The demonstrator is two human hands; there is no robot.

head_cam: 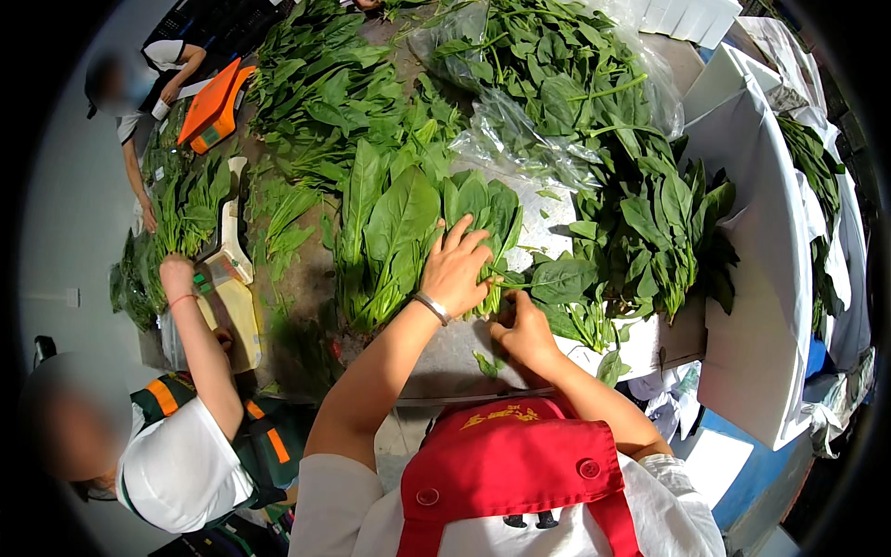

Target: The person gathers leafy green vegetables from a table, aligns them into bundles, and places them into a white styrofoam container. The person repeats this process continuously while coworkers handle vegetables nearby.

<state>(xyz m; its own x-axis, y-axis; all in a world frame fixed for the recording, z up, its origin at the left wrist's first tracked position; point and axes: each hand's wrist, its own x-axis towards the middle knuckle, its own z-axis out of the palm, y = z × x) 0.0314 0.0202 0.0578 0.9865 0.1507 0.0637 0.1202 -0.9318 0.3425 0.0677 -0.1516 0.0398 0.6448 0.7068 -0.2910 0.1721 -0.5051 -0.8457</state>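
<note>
My left hand point(456, 270), with a metal bracelet at its wrist, lies with fingers spread over a small bunch of spinach point(487, 209). Just right of it, my right hand point(523, 331) has thumb and forefinger close together near the stem ends; whether they pinch a stem is hard to tell. A larger bunch of leafy spinach point(397, 230) stands against the left side of my left hand. To the right of my hands are a small loose bunch point(581, 306) and a bigger heap of spinach point(661, 230). A few loose leaves point(485, 365) lie near the table's front edge.
Clear plastic bags point(522, 132) and a spinach pile point(557, 63) are at the back. White foam boxes point(752, 244) stand at the right. An orange scale point(212, 104) and a pale scale point(233, 244) are at the left, where a co-worker's hand point(177, 275) holds greens; another person works beyond.
</note>
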